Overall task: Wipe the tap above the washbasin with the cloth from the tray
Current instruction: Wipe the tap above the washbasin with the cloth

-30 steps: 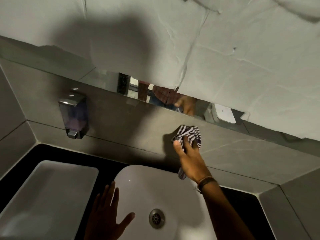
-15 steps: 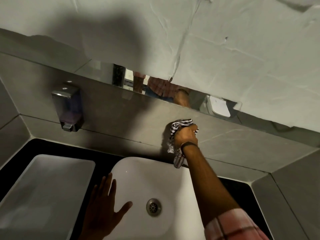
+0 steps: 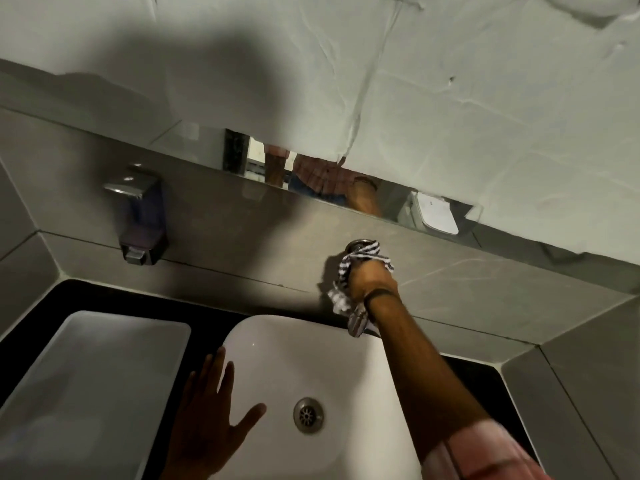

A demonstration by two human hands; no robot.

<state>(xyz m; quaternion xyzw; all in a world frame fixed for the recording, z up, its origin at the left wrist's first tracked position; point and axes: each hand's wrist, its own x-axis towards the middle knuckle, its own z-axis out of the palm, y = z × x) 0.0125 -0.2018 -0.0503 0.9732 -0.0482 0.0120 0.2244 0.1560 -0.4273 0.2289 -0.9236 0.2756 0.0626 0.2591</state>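
Note:
A metal tap (image 3: 357, 323) juts from the grey tiled wall over the white washbasin (image 3: 332, 348); its round base and its spout tip show, the middle is hidden. My right hand (image 3: 371, 279) grips a black-and-white striped cloth (image 3: 346, 271) wrapped round the tap body. A loose end of the cloth hangs beside the spout. My left hand (image 3: 207, 424) lies flat with fingers spread on the basin's left rim, holding nothing. The white tray (image 3: 86, 382) sits on the black counter left of the basin.
A soap dispenser (image 3: 140, 220) is fixed to the wall at left. A strip of mirror (image 3: 311, 181) above the tiles is mostly covered by pale sheeting (image 3: 450, 116). The drain (image 3: 308, 414) sits mid-basin. Angled tiled walls close both sides.
My right hand went from holding the cloth up against the wall to closing it over the tap, and the arm has reached further in. My left hand stayed on the basin rim.

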